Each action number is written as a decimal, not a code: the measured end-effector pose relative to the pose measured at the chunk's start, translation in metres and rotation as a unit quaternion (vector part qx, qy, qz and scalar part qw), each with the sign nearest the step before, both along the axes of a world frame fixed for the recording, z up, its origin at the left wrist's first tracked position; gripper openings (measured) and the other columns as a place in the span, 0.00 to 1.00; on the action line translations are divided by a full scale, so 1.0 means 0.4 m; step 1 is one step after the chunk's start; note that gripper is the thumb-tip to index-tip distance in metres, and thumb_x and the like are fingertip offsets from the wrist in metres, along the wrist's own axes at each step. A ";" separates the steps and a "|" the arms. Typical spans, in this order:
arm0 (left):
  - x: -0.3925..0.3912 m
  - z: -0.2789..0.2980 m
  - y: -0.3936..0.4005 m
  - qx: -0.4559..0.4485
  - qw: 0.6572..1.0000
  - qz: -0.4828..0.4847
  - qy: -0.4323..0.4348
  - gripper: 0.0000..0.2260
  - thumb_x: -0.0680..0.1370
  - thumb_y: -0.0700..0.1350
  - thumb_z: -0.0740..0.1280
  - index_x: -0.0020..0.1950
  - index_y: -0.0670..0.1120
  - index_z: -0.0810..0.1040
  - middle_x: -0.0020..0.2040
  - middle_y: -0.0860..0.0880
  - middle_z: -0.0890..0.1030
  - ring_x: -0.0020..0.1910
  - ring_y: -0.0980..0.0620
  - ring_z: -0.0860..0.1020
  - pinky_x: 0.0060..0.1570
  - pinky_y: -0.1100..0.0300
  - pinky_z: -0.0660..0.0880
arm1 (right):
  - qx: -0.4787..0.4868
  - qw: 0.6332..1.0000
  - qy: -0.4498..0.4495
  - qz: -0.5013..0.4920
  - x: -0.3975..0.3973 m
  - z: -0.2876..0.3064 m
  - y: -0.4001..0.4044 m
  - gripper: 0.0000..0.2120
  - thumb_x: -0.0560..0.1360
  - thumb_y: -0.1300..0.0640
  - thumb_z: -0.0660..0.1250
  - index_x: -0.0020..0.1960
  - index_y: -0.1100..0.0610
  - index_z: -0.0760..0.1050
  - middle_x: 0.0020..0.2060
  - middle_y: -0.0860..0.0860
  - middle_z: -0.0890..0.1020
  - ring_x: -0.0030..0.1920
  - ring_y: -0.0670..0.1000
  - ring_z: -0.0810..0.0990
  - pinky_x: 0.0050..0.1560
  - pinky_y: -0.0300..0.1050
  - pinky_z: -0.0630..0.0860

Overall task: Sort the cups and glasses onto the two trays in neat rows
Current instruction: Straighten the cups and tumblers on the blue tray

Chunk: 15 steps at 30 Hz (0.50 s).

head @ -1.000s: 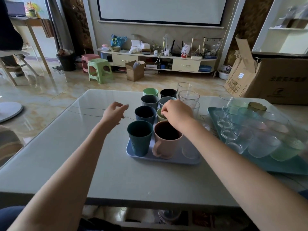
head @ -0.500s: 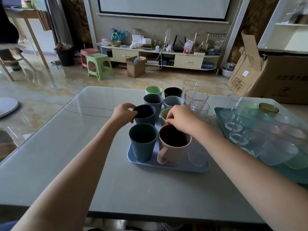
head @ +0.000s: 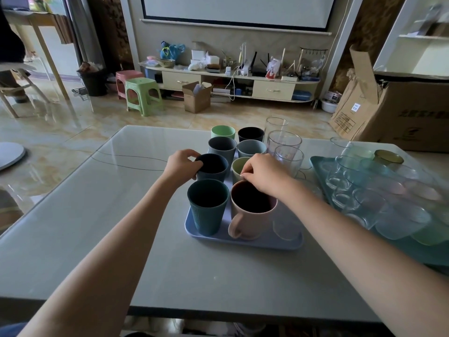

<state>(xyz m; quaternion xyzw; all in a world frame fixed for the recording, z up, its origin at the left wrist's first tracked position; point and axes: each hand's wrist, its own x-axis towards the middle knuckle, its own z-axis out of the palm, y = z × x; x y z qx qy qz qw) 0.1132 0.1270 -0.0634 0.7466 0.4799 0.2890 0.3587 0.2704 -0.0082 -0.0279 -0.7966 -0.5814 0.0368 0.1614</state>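
- Your left hand (head: pixel 182 164) grips the dark blue cup (head: pixel 212 167) just left of frame centre, fingers curled over its near rim and side. A hold that high and one-sided can tip the cup if you drag it instead of lifting.
- Your right hand (head: pixel 263 174) pinches the far rim of the pink mug (head: pixel 252 210), thumb and fingertips closed on the edge. The mug looks heavy for a rim pinch; it may swing or slip, and its handle points toward you, unused.
- The pale green cup (head: pixel 239 166) sits touching your right knuckles, so a sideways pull could knock it.
- The teal ribbed cup (head: pixel 208 206) stands just beside both held cups on the lavender tray (head: pixel 245 242). The rows are tightly packed; one nudge likely shifts neighbours.
- The tall clear glasses (head: pixel 285 147) right of centre stand near your right wrist and look top-heavy.
- The teal tray (head: pixel 318 166) at right, crowded with tumblers, appears to overhang the table (head: pixel 97 215) edge; jolting the table risks it.
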 end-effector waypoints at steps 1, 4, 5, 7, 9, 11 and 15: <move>-0.001 -0.002 0.001 -0.003 1.000 -0.001 0.003 0.13 0.72 0.41 0.63 0.54 0.47 0.78 0.27 0.50 0.78 0.18 0.63 0.73 0.19 0.75 0.65 | 0.001 1.000 0.000 0.000 0.000 -0.001 0.001 0.08 0.76 0.55 0.66 0.48 0.53 0.83 0.46 0.53 0.84 0.46 0.54 0.80 0.43 0.43 0.73; -0.003 -0.006 0.003 -0.009 1.000 -0.002 0.002 0.13 0.72 0.41 0.63 0.55 0.47 0.78 0.27 0.50 0.78 0.18 0.63 0.73 0.19 0.74 0.66 | 0.003 1.000 0.000 -0.003 0.001 -0.002 0.003 0.08 0.76 0.55 0.66 0.49 0.53 0.83 0.46 0.53 0.84 0.46 0.54 0.80 0.41 0.42 0.71; -0.002 -0.006 0.003 -0.009 1.000 -0.002 0.001 0.13 0.72 0.41 0.63 0.55 0.47 0.77 0.28 0.50 0.78 0.18 0.63 0.73 0.19 0.73 0.66 | 0.002 1.000 0.000 -0.002 0.001 -0.002 0.004 0.08 0.76 0.55 0.66 0.49 0.53 0.83 0.46 0.53 0.84 0.46 0.54 0.80 0.41 0.42 0.71; -0.001 -0.006 0.003 -0.007 1.000 0.003 -0.001 0.12 0.72 0.41 0.63 0.53 0.48 0.77 0.29 0.50 0.79 0.18 0.63 0.73 0.21 0.71 0.67 | -0.004 1.000 -0.001 0.000 0.002 -0.002 0.005 0.08 0.76 0.55 0.66 0.49 0.53 0.83 0.46 0.53 0.84 0.46 0.54 0.80 0.42 0.43 0.72; 0.000 -0.007 0.005 -0.006 1.000 0.007 -0.005 0.11 0.71 0.41 0.63 0.51 0.49 0.77 0.29 0.50 0.80 0.18 0.63 0.73 0.23 0.69 0.68 | 0.003 1.000 0.006 0.004 0.001 0.000 0.007 0.09 0.76 0.55 0.65 0.49 0.53 0.83 0.46 0.53 0.84 0.46 0.53 0.81 0.43 0.44 0.75; 0.000 -0.010 0.006 -0.011 1.000 0.000 -0.015 0.09 0.71 0.41 0.63 0.49 0.49 0.77 0.30 0.50 0.80 0.19 0.61 0.74 0.22 0.71 0.69 | 0.041 0.999 0.013 0.002 0.001 0.011 0.010 0.10 0.77 0.55 0.63 0.50 0.55 0.83 0.46 0.53 0.84 0.46 0.54 0.81 0.43 0.44 0.74; -0.004 -0.010 0.017 -0.035 0.997 0.017 -0.069 0.12 0.72 0.52 0.62 0.45 0.45 0.79 0.32 0.49 0.76 0.29 0.51 0.73 0.30 0.63 0.71 | 0.103 0.995 -0.005 -0.015 0.012 0.050 0.044 0.11 0.78 0.60 0.61 0.56 0.58 0.80 0.51 0.56 0.83 0.49 0.57 0.81 0.51 0.51 0.78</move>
